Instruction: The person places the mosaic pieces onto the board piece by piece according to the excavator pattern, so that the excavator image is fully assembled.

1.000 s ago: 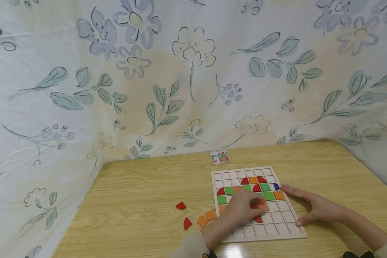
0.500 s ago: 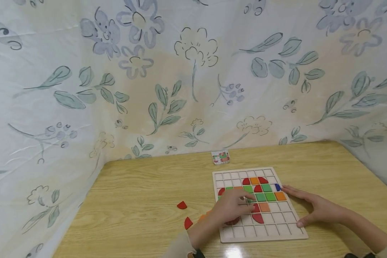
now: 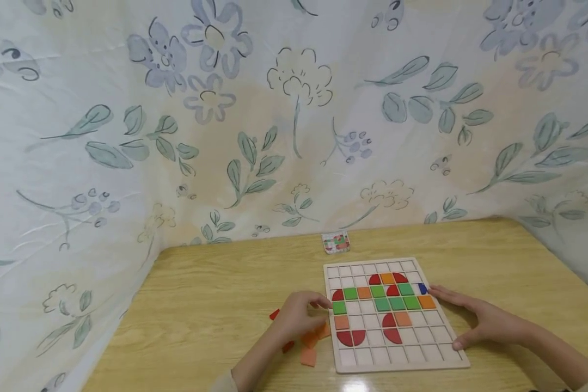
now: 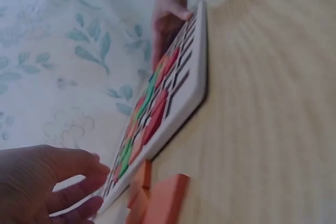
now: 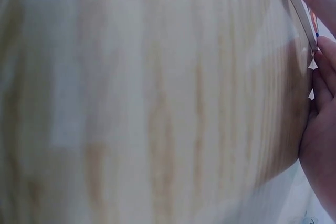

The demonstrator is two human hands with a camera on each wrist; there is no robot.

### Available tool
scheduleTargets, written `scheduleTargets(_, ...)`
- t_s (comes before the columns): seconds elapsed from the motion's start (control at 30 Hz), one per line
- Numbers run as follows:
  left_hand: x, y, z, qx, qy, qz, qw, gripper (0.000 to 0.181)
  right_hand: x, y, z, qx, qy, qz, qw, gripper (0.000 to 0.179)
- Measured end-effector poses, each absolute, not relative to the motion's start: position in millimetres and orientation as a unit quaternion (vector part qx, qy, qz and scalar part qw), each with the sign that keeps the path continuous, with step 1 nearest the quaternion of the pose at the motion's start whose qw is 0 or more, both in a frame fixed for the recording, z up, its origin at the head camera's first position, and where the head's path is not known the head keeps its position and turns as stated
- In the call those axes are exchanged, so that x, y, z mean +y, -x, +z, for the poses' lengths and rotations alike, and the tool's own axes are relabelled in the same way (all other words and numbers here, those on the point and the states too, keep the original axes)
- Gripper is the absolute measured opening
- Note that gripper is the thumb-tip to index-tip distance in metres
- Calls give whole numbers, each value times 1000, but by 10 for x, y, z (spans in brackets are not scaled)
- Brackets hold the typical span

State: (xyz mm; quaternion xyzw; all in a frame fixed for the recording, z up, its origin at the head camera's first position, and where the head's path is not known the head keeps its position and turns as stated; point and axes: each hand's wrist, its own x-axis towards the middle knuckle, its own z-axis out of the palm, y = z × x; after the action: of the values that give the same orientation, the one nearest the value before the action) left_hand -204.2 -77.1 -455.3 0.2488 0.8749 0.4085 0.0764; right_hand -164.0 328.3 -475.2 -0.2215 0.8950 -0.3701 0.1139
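Observation:
A pale wooden grid board (image 3: pixel 379 356) lies on the table, with red quarter-circles, green squares and orange squares set in several of its cells. To its left, my left hand (image 3: pixel 296 316) hovers over loose tiles, fingers loosely bent and nothing visible between them. Beneath and beside that hand are orange square tiles (image 3: pixel 308 357) and red quarter-circle pieces (image 3: pixel 287 347), partly hidden by it. My right hand (image 3: pixel 490 321) rests along the board's right edge, fingers extended near the blue piece (image 3: pixel 423 288) and thumb at the lower corner.
Behind the board, a small card (image 3: pixel 336 243) printed with a coloured grid pattern lies near the back of the wooden table (image 3: pixel 215 294). A floral cloth (image 3: pixel 294 125) hangs around the back and sides.
My left hand has moved left from over the middle of the board to the loose tiles, uncovering the board's left cells. The right hand stays at the board's edge.

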Motion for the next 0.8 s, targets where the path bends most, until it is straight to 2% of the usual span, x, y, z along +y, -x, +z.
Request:
scheduleTargets(0.2,-903,1854,-4632,887,-218,398,89,26,3272,1629,-4749,900,217,-360,117,90)
scheduleTargets(0.37,-916,1737,-4677,897,-233,373,50,32,3278,1637,-4743,901,216,-358,118,90)
scheduleTargets(0.53,-892,1712,-4696,897,-249,365,25,28,3279,1635,-4742,898,220,-362,116,89)
scheduleTargets(0.8,-983,1776,-4733,884,-257,387,49,29,3264,1635,-4748,900,218,-361,110,89)
